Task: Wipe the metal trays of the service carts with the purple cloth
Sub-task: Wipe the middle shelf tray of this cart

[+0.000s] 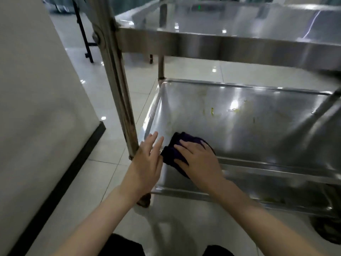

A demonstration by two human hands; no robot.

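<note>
A steel service cart stands in front of me with an upper tray (239, 43) and a lower tray (258, 130). The lower tray carries yellowish smears near its middle. The purple cloth (177, 152), bunched up, lies in the lower tray's near left corner. My right hand (199, 159) presses flat on the cloth with its fingers spread. My left hand (147, 163) hovers with straight fingers by the tray's left rim, just beside the cloth, next to the cart's front left post (118, 80).
A pale wall (36, 89) with a dark skirting strip runs close on the left. Glossy floor tiles (184, 228) surround the cart. A black stand (83, 34) is farther back left. The cart's caster (330, 230) shows at lower right.
</note>
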